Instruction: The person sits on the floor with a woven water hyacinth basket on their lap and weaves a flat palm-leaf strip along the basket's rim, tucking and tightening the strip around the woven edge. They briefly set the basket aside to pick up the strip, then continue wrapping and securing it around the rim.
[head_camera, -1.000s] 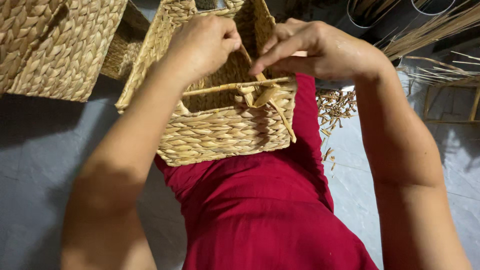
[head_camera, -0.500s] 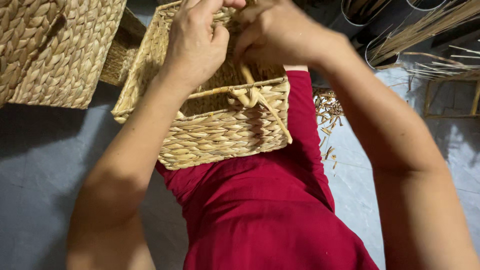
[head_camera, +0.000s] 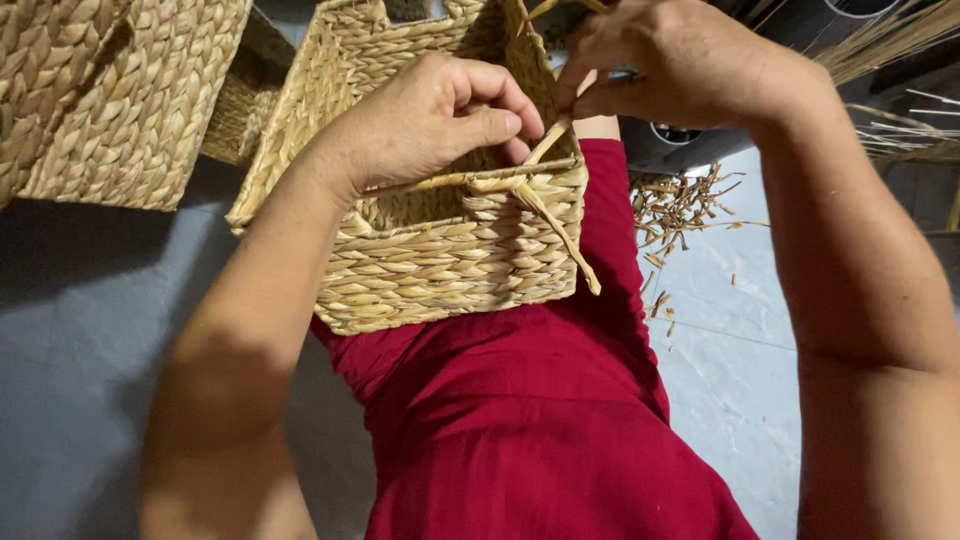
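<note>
A square woven basket (head_camera: 450, 250) rests on the person's lap, against the red garment (head_camera: 530, 420), with its open top facing away from the camera. The left hand (head_camera: 430, 120) is curled over the near rim, fingers closed around the rim edge and pressing down beside a knot of flat straw (head_camera: 500, 185). The right hand (head_camera: 680, 60) is pinched narrow, thumb and fingertips closed on a straw strand (head_camera: 548, 142) that runs up from that knot; a loose tail of the same straw hangs down the front of the basket.

The basket looks light and fairly stiff, its braided walls holding their shape, so the rim seems the soundest place to grip it; the walls would likely give a little under a hard squeeze. The strand looks pliable but dry, and it may split or fray if it is bent sharply, so a hold close to the knot seems safest.

Another basket (head_camera: 110, 100) of the same weave sits to the left, and straw scraps (head_camera: 680, 210) lie scattered on the grey floor (head_camera: 730, 360) to the right.
</note>
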